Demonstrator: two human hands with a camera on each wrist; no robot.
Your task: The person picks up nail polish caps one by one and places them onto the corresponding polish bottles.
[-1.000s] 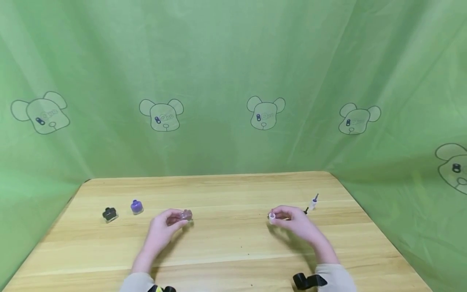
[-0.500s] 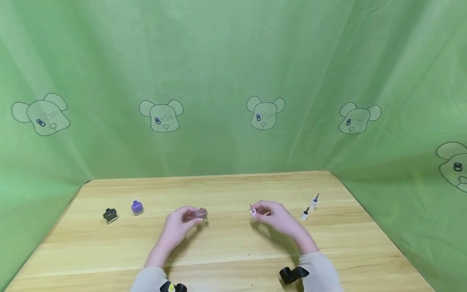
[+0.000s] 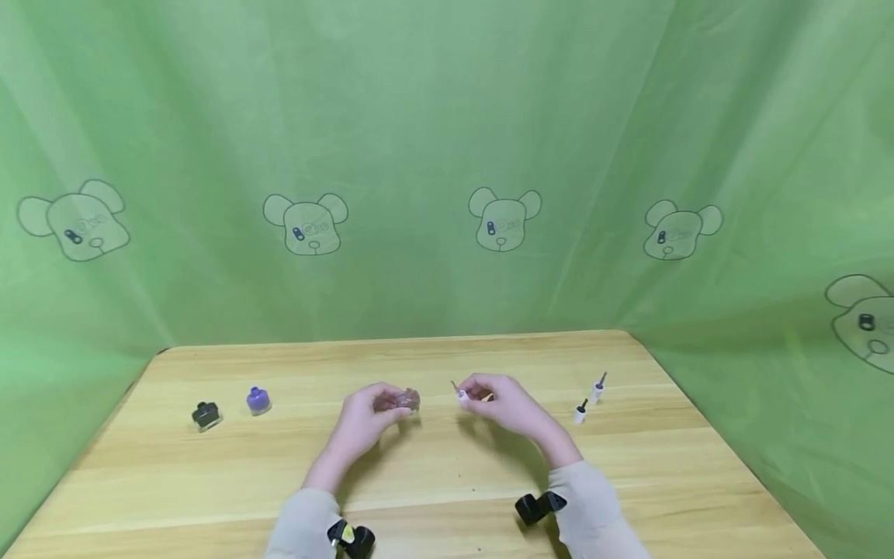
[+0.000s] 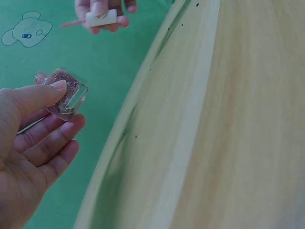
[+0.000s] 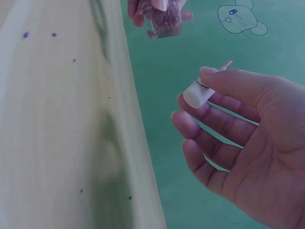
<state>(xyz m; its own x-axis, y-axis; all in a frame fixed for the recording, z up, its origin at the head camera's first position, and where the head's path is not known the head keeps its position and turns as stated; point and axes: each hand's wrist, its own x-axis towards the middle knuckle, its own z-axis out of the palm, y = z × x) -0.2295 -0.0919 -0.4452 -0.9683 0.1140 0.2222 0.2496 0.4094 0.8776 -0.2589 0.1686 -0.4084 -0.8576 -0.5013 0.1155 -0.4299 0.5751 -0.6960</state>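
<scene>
My left hand (image 3: 366, 415) pinches a small glass nail polish bottle (image 4: 66, 93) between thumb and fingers; glittery pinkish-brown polish shows inside, and its neck is uncapped. Facing it across a short gap, my right hand (image 3: 504, 402) pinches a white nail polish cap (image 5: 198, 93) by its sides. A thin brush (image 5: 227, 65) coated in pinkish polish sticks out of that cap, pointing up and toward the bottle in the head view. Both hands are raised over the middle of the wooden table (image 3: 447, 497).
On the left stand an open black polish bottle (image 3: 206, 416) and an open purple one (image 3: 258, 401). Two white brush caps, one with a black brush (image 3: 581, 411) and one with a purple brush (image 3: 598, 388), stand bristles up on the right. A green curtain (image 3: 405, 295) surrounds the table.
Both hands have moved inward, the left to the right with the bottle and the right to the left with the cap. The brush has tilted toward the bottle.
</scene>
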